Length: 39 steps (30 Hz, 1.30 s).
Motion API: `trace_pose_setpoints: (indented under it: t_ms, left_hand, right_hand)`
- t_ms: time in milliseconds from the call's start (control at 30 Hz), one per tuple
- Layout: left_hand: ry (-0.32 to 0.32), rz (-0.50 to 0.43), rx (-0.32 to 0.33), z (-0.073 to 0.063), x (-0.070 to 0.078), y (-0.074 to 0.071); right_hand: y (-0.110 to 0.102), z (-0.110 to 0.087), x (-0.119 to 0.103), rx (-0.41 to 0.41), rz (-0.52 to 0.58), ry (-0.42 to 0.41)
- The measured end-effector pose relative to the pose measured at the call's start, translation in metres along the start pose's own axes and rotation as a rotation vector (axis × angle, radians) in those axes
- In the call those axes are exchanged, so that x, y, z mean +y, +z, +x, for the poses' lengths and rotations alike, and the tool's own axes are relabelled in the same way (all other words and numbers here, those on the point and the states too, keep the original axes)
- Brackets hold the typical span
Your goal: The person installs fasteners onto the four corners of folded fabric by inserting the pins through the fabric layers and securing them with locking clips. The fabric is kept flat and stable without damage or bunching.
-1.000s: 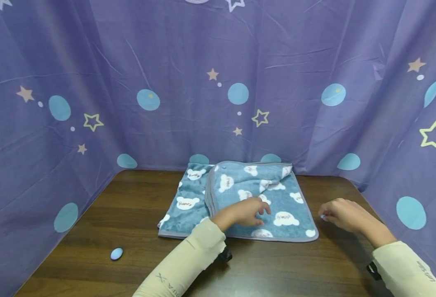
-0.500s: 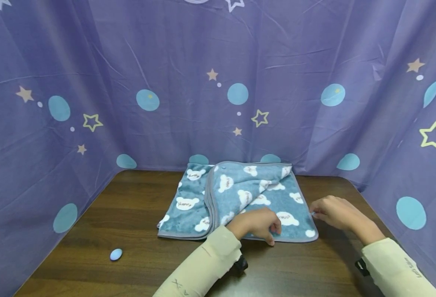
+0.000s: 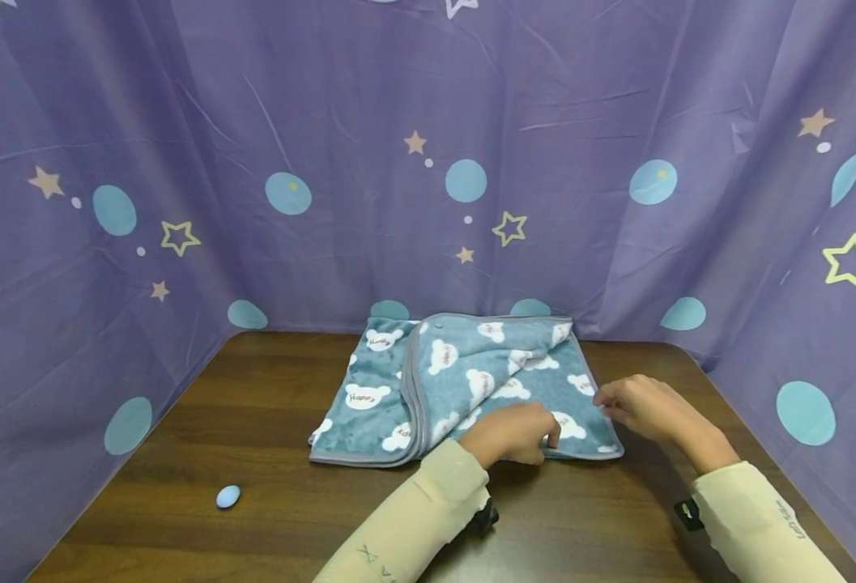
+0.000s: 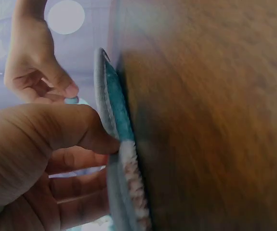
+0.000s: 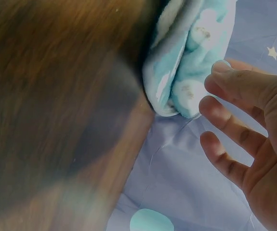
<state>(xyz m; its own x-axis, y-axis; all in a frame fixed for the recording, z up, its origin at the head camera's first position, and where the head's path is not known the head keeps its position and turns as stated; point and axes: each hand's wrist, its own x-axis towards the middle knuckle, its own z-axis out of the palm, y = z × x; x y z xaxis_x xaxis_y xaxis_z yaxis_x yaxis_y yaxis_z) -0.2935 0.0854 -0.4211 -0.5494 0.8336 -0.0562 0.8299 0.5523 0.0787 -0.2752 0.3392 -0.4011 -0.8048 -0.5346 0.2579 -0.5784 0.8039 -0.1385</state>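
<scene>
A teal blanket (image 3: 464,380) with white bear heads and grey edging lies folded on the table, one layer turned back toward the left. At its near edge my left hand (image 3: 517,433) pinches the grey border between thumb and fingers, and in the left wrist view the blanket edge (image 4: 121,110) stands slightly lifted there. Over the blanket's right edge is my right hand (image 3: 642,409), pinching a small light-blue oval piece (image 4: 72,100) at its fingertips. In the right wrist view the other fingers (image 5: 215,147) are spread, and the piece is mostly hidden.
Another smooth light-blue oval piece (image 3: 228,496) lies on the brown wooden table (image 3: 274,437) at the left front. A purple curtain (image 3: 369,162) with stars and dots surrounds the table at the back and sides.
My left hand has moved right and toward the near edge of the blanket and now pinches it, lifting it slightly. My right hand has moved left, closer to the blanket.
</scene>
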Motion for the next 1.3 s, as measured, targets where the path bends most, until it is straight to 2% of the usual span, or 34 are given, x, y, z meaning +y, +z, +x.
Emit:
trace_pose_setpoints:
  t_ms: [200,300,400,567,633,833,967,1133,1300]
  left_hand:
    - [-0.012,0.069,0.041,0.010,0.006,0.007]
    - [-0.019,0.050,0.081,0.014,0.009,0.008]
    - [-0.032,0.001,0.129,0.018,0.010,0.007]
    - [-0.121,-0.148,0.223,0.019,0.005,0.001]
    - [-0.166,-0.239,0.262,0.018,0.002,-0.003]
    - [-0.243,-0.450,0.363,0.018,-0.009,-0.011]
    - [-0.273,-0.550,0.408,0.019,-0.016,-0.017]
    - [-0.304,-0.585,0.466,0.018,-0.027,-0.028]
    - [-0.325,-0.577,0.525,0.016,-0.035,-0.037]
  right_hand:
    - [-0.001,0.001,-0.002,0.020,0.019,0.022]
    - [-0.002,0.005,-0.003,0.040,0.030,0.028]
    - [-0.005,0.009,-0.005,0.074,0.035,0.044]
    - [-0.012,0.016,-0.011,0.126,0.052,0.062]
    - [-0.016,0.020,-0.014,0.161,0.061,0.038]
    - [-0.024,0.031,-0.020,0.305,0.090,-0.079]
    - [-0.024,0.034,-0.020,0.375,0.152,-0.090]
    - [-0.023,0.038,-0.019,0.454,0.271,-0.061]
    - [-0.019,0.042,-0.015,0.433,0.412,-0.012]
